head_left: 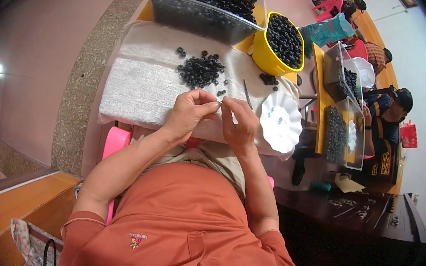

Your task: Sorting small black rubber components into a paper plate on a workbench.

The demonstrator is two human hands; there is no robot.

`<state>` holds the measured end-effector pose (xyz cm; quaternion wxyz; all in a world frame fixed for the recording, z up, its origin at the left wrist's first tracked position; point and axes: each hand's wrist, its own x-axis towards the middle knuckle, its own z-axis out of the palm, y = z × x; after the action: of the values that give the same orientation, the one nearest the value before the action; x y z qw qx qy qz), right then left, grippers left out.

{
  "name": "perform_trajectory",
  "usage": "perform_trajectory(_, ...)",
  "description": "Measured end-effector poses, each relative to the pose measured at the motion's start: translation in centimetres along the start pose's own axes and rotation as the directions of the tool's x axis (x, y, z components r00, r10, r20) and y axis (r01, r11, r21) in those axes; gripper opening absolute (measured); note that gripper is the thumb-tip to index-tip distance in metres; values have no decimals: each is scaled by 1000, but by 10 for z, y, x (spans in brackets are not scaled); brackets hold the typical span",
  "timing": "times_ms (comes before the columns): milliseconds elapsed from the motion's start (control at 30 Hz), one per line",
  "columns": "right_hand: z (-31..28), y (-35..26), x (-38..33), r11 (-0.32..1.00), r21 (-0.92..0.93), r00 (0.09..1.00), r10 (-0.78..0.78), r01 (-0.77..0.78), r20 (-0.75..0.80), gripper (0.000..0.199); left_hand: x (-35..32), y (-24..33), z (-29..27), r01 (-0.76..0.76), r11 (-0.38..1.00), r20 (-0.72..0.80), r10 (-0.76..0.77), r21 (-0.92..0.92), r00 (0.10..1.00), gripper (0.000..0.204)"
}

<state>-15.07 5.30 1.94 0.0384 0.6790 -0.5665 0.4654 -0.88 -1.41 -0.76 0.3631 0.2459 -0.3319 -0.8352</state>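
Nubbly white towelling (134, 84) lay before us. Our left hand (188, 112) and right hand (240, 124) met above it, wrists angled inward, fingertips pinched closed on a small dark piece (220, 103) (too tiny to identify) near heaped, round black beads (199, 72).

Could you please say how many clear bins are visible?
3: a large bin at the towel's far end, a farther bin and a nearer bin on the yellow table at right; others may be hidden.

Frame centre: small dark piece (220, 104) between fingertips (210, 97), mostly covered, kind unclear. Top: clear bin (199, 20) cut off by upper edge. Right of centre: greenish specks (279, 120) on white plate (286, 141), too small to tell.
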Motion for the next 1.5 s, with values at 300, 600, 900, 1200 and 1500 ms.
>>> perform_trajectory(300,-2,-5,2,947,-204,968,-238,250,82,47,-2,3,5,-14,1000,-35,14,-4,999,12)
perform_trajectory(600,-1,-1,0,968,-161,981,-186,191,47,57,-2,-4,6,-51,999,-41,51,16,998,16)
perform_trajectory(900,0,0,-1,980,-116,986,-160,163,36,47,-5,0,7,-40,997,-11,41,61,999,11)
perform_trajectory(1200,2,5,-1,990,-63,991,-131,130,-15,45,-4,1,10,-23,1000,-35,23,5,999,10)
perform_trajectory(1500,-2,-2,-4,992,-80,996,-92,93,15,44,-5,-3,9,-14,997,-15,15,75,1000,11)
